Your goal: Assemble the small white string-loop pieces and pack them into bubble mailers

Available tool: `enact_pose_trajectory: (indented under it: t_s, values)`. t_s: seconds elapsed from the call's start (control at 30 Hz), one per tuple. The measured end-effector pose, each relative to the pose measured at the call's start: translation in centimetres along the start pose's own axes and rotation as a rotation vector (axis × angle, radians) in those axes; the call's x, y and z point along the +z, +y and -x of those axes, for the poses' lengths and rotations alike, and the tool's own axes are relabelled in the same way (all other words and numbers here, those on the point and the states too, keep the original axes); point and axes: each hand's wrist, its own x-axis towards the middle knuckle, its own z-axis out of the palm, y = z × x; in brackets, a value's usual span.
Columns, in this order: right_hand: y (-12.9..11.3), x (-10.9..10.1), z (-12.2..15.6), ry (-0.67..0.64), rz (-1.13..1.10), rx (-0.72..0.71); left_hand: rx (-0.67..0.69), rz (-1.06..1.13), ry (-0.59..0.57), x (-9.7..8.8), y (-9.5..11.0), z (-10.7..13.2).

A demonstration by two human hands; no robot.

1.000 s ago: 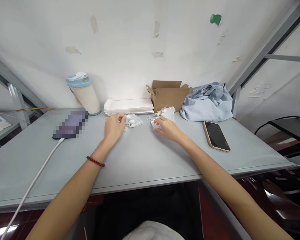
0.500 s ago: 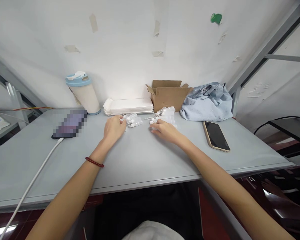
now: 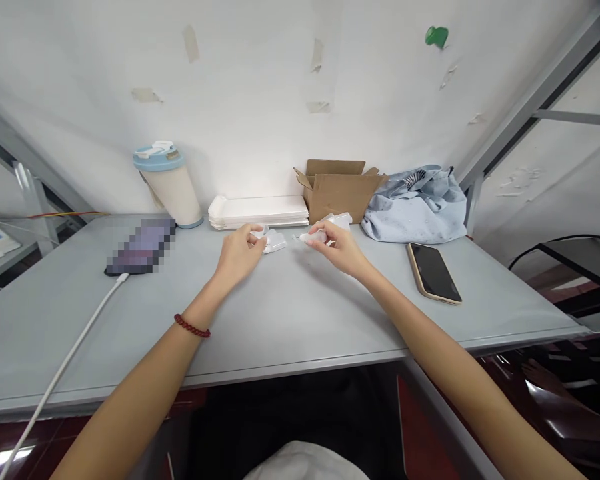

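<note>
My right hand [image 3: 339, 251] pinches a small clear plastic piece with a white end [image 3: 314, 237] between thumb and fingertips, just above the table. Behind that hand, more clear plastic pieces [image 3: 341, 220] lie in a loose pile, partly covered by my fingers. My left hand [image 3: 241, 255] is curled at the left-hand group of clear plastic pieces [image 3: 276, 241], its thumb and index finger bent toward each other. What lies between those fingertips is too small and pale to make out.
A stack of flat white boxes [image 3: 260, 211], an open cardboard box [image 3: 343, 199] and a light blue cloth [image 3: 415, 217] stand along the wall. A cup with a blue lid [image 3: 173, 190] and a phone on a cable [image 3: 140, 247] are left; another phone [image 3: 434, 273] lies right.
My right hand has risen slightly from the right-hand pile with a clear plastic piece in its fingers. My left hand has shifted a little to the right and up.
</note>
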Motion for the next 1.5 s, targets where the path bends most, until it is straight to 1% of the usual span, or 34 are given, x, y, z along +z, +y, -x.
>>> enact_pose_trajectory:
  t_s: [0.07,0.17,0.23,0.3,0.43,0.7,1.0,1.3,1.5]
  values:
    - [-0.4,-0.1,0.0,0.029,-0.114,0.034,-0.004,0.094,-0.091,0.2,0.3,0.2]
    - [-0.8,-0.1,0.0,0.028,-0.268,0.101,-0.04,0.185,-0.211,0.5,0.8,0.5]
    - [-1.0,-0.1,0.0,0.028,-0.332,0.141,-0.065,0.231,-0.264,0.6,1.0,0.6]
    - [-1.1,-0.2,0.0,0.025,-0.367,0.161,-0.087,0.266,-0.29,0.7,1.0,0.6]
    - [-1.1,-0.2,0.0,0.025,-0.383,0.154,-0.13,0.331,-0.305,0.6,1.1,0.6]
    - [-1.2,0.0,0.1,0.009,-0.345,0.131,-0.149,0.393,-0.303,0.5,1.5,0.7]
    - [-1.4,0.1,0.3,-0.03,-0.299,0.115,-0.065,0.397,-0.334,0.5,1.1,0.8]
    - [-1.3,0.2,0.3,-0.045,-0.305,0.111,-0.063,0.381,-0.333,0.7,1.1,0.8]
    - [-1.2,0.2,0.3,-0.057,-0.286,0.104,-0.036,0.367,-0.32,0.7,1.0,0.8]
